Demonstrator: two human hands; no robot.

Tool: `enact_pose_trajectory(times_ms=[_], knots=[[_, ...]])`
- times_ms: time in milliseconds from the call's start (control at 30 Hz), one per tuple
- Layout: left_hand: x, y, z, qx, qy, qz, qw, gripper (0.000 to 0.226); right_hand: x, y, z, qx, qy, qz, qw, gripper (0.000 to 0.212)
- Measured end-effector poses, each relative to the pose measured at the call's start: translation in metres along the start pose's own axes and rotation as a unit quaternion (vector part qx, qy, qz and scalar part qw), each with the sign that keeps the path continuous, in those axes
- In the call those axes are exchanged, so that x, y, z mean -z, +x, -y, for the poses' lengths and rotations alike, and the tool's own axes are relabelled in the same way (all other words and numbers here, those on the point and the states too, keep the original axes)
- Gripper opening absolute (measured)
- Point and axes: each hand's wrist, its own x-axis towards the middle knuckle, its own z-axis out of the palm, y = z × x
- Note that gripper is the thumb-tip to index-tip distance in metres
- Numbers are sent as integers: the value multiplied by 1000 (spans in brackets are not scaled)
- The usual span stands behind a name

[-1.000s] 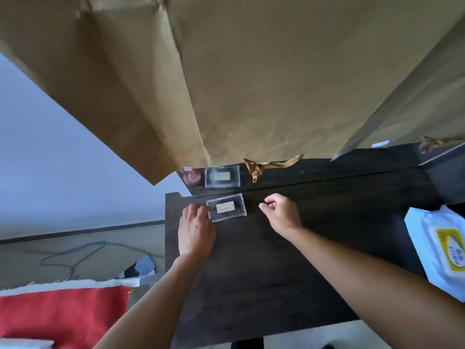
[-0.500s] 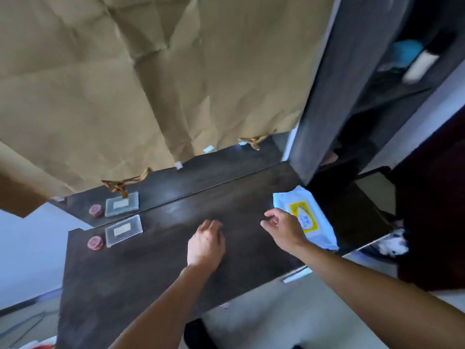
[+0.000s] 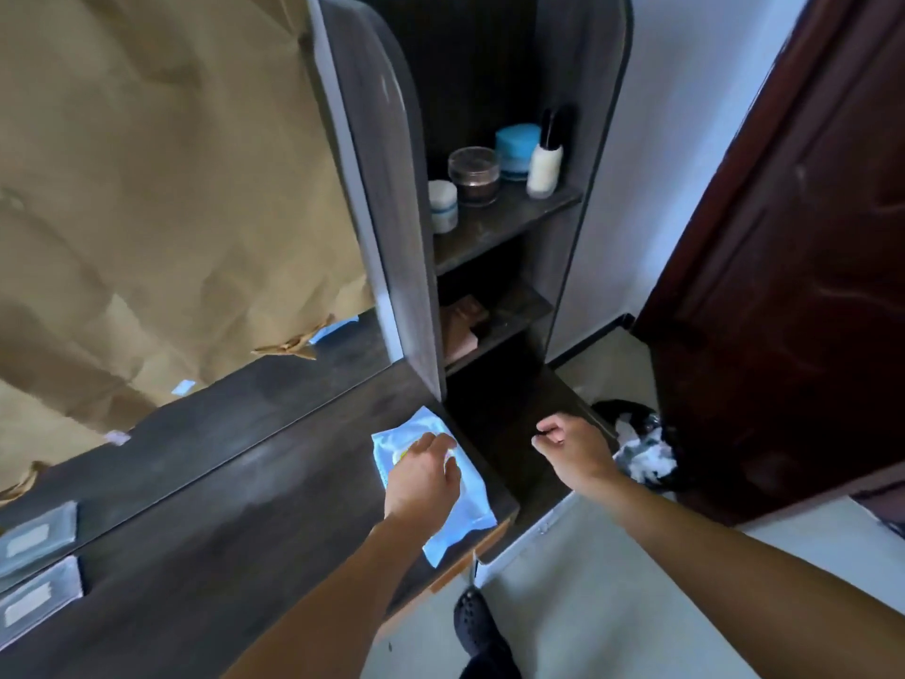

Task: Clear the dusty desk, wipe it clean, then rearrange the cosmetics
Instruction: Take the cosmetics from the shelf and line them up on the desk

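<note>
Brown paper (image 3: 147, 213) covers the panel behind a dark wooden desk (image 3: 220, 531). A tall open shelf unit (image 3: 387, 188) stands at the desk's right end. A pale blue wipes pack (image 3: 472, 507) lies flat near the desk's right edge. The left hand (image 3: 423, 475) lies on the pack with its fingers bent over it; whether it grips cannot be told. The right hand (image 3: 570, 445), held apart, is curled into an empty fist. On the upper shelf stand a blue jar (image 3: 516, 149), a clear jar (image 3: 474, 176), a white bottle (image 3: 544, 171) and a white jar (image 3: 443, 205).

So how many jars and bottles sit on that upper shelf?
4: a white jar at the left, a clear jar beside it, a blue tub behind, a white bottle at the right. More may hide behind.
</note>
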Motion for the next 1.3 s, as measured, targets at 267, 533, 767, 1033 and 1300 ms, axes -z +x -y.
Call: enact_pose_trajectory(times_ms=[267, 533, 767, 1033, 1300], knots=[[-23, 84, -26, 11, -62, -31, 997, 22, 33, 91, 6, 19, -40, 24, 999, 24], [-25, 113, -29, 59, -54, -25, 996, 24, 29, 169, 54, 145, -120, 39, 981, 33], [-36, 112, -29, 90, -22, -62, 994, 25, -4, 229, 93, 313, -283, 85, 903, 53], [-62, 136, -61, 110, 74, -114, 985, 36, -3, 279, 78, 433, -321, 151, 829, 59], [-85, 192, -75, 220, 137, -86, 962, 72, 41, 292, 35, 421, -299, 174, 838, 53]])
